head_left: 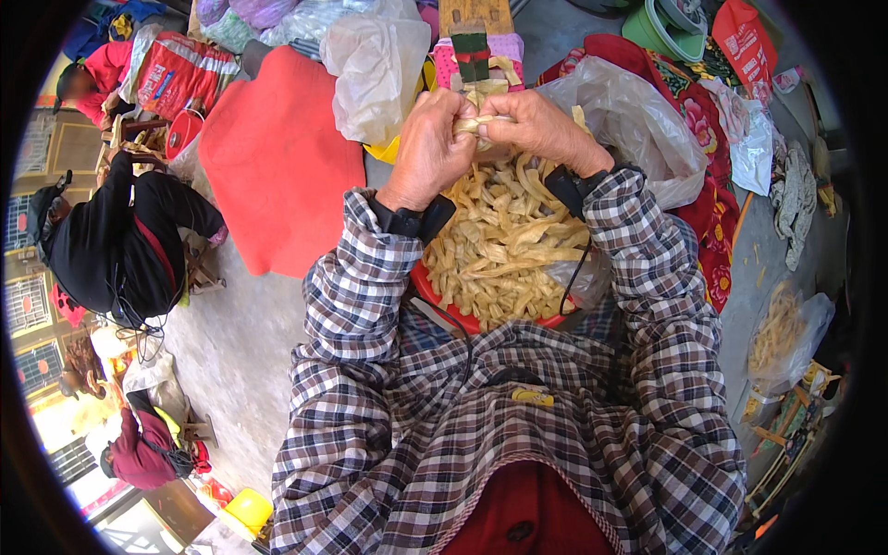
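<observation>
Both my hands meet at the top middle, gripping a pale yellow flat strip (485, 122) that looks like plant husk. My left hand (428, 150) is closed on it, thumb and fingers pressed together. From the other side, my right hand (548, 132) pinches the same strip, and a short end sticks out between the hands. Just beyond them is a wooden board (474, 13) with pink cloth (506, 46) and a dark green and red band (471, 57). Below my hands, a heap of folded and twisted strips (504, 245) fills a red basin (553, 322) at my lap.
A red mat (282, 166) covers floor to the left, beside a white plastic bag (377, 79). Right of the basin are a clear bag (638, 120) and red floral cloth (717, 250). A green tub (661, 32) stands far right. Several people (111, 240) sit at left.
</observation>
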A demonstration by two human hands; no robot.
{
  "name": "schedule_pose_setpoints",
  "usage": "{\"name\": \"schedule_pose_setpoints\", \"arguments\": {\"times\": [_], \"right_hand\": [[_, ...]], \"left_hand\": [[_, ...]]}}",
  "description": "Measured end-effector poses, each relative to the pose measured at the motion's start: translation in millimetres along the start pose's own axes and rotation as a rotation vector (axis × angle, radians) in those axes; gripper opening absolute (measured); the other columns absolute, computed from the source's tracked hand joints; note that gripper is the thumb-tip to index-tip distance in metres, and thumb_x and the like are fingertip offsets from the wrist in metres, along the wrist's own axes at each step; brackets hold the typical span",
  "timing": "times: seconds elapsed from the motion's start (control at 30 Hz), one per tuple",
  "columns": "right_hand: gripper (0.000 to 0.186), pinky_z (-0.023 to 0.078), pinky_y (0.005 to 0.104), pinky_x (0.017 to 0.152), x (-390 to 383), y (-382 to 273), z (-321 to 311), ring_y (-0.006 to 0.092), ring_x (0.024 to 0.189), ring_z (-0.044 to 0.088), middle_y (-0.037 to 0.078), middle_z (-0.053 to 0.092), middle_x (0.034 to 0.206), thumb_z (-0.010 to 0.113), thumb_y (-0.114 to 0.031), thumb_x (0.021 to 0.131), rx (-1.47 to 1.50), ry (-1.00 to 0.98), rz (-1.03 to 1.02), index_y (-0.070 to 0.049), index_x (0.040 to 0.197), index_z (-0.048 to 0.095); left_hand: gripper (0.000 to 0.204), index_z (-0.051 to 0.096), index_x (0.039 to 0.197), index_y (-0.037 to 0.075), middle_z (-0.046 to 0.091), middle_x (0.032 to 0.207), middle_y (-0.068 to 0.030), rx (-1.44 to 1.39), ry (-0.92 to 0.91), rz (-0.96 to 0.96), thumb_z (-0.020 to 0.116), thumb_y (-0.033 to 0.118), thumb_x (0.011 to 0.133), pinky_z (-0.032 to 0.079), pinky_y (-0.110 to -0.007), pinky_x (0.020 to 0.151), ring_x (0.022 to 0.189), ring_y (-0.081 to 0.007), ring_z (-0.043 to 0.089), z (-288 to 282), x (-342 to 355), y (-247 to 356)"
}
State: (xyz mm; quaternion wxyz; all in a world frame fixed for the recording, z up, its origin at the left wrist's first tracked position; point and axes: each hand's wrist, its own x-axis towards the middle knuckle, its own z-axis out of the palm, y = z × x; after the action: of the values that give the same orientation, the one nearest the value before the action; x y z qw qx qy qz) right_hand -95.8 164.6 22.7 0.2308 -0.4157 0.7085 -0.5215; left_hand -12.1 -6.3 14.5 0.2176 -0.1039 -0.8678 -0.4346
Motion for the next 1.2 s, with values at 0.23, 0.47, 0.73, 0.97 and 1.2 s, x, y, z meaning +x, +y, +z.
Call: {"name": "schedule_pose_setpoints", "arguments": {"times": [0.23,0.47,0.73,0.97,1.2], "right_hand": [[0.021,0.041,0.022,0.069,-2,-1,0,0.0047,0.077,0.047,-0.005,0.053,0.08,0.061,-0.024,0.092,0.33,0.02,-0.045,-0.005,0.087,0.058],[0.023,0.038,0.0219,0.065,0,1,-4,0.0048,0.073,0.043,-0.006,0.047,0.078,0.054,-0.027,0.096,0.202,0.028,0.053,-0.006,0.087,0.054],[0.033,0.025,0.0222,0.051,-4,1,-7,0.0038,0.058,0.029,-0.009,0.032,0.065,0.049,-0.038,0.097,0.281,-0.08,0.221,-0.011,0.08,0.051],[0.039,0.023,0.0228,0.049,-6,-3,-3,0.004,0.055,0.028,-0.009,0.032,0.061,0.048,-0.042,0.097,0.18,-0.023,0.112,-0.011,0.075,0.05],[0.04,0.019,0.0218,0.043,-4,-3,4,0.0019,0.048,0.025,-0.01,0.031,0.056,0.046,-0.041,0.099,0.481,0.0,0.168,-0.009,0.078,0.055]], "left_hand": [[0.013,0.056,0.093,0.003,0.059,0.086,0.0006,-0.706,-0.304,-0.475,0.06,-0.003,0.082,0.044,-0.022,0.07,0.079,-0.0073,0.055,-11,-2,1],[0.023,0.058,0.095,0.001,0.059,0.081,-0.0038,-0.258,0.135,-0.048,0.064,-0.008,0.074,0.048,-0.026,0.065,0.074,-0.0127,0.058,6,1,5],[0.021,0.062,0.088,0.001,0.06,0.078,-0.0105,0.032,0.107,0.165,0.066,-0.009,0.07,0.049,-0.031,0.064,0.071,-0.0198,0.062,3,-6,7],[0.007,0.062,0.086,0.001,0.062,0.074,0.0027,-0.579,0.109,-0.217,0.064,-0.005,0.083,0.045,-0.022,0.056,0.066,-0.0049,0.055,9,-4,4],[0.003,0.062,0.085,0.0,0.064,0.082,-0.0011,-0.603,0.119,-0.21,0.063,-0.003,0.086,0.049,-0.021,0.069,0.076,-0.0066,0.058,2,0,8]]}}
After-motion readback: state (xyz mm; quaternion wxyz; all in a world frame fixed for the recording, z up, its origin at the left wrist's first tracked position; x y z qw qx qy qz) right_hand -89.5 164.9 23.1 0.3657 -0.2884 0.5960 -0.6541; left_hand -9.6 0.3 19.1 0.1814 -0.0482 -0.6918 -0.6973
